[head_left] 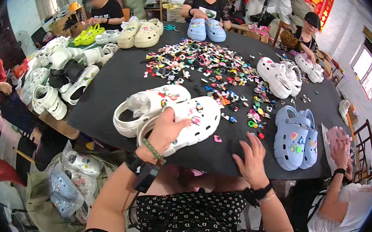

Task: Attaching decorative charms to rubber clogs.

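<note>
My left hand (pixel 167 133) grips the nearer white clog (pixel 201 121) by its opening, thumb lying on the upper. That clog carries small coloured charms and sits on the black table. Its mate, another white clog (pixel 168 95) with charms and clear plastic stuffed inside, stands right behind it. Fingers spread and holding nothing, my right hand (pixel 253 162) hovers at or rests on the near table edge; contact is unclear. A pink charm (pixel 217 138) lies between the clog and my right hand. Light blue clogs (pixel 290 141) with charms stand to the right of that hand.
A wide heap of loose charms (pixel 200 61) covers the table's middle. White clogs (pixel 274 77) and cream clogs (pixel 133 36) stand farther off. More white clogs (pixel 50 65) are piled at left. Bagged clogs (pixel 64 189) lie below left. Several people handle clogs around the table.
</note>
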Demonstrator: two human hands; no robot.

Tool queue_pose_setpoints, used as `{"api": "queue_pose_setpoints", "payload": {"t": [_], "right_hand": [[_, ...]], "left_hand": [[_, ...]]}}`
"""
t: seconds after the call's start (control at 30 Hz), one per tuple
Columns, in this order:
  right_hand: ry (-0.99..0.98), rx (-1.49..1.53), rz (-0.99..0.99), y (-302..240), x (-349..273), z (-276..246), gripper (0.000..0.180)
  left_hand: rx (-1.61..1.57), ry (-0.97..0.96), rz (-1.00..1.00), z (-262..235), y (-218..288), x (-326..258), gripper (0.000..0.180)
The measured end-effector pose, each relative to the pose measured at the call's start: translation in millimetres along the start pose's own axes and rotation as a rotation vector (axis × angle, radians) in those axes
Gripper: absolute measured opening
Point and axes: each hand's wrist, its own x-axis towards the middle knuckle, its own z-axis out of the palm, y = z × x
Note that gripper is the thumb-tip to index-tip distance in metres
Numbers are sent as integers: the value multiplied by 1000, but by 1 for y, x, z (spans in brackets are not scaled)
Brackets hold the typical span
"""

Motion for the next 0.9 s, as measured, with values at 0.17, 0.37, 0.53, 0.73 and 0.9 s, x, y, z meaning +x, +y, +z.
{"api": "queue_pose_setpoints", "payload": {"t": [0.17, 0.37, 0.53, 0.73, 0.9], "right_hand": [[-69, -98, -79, 13, -22, 5, 38], [-15, -179, -78, 7, -15, 8, 35], [-13, -172, -62, 5, -16, 5, 36], [0, -150, -57, 4, -17, 10, 36], [46, -153, -79, 8, -17, 14, 35]], "left_hand": [[25, -37, -75, 4, 11, -1, 27], [-81, -139, -138, -3, -9, 5, 26], [-33, -199, -90, 0, 1, 2, 26], [-183, -205, -168, -7, -1, 1, 26], [-229, -187, -200, -5, 7, 2, 30]]}}
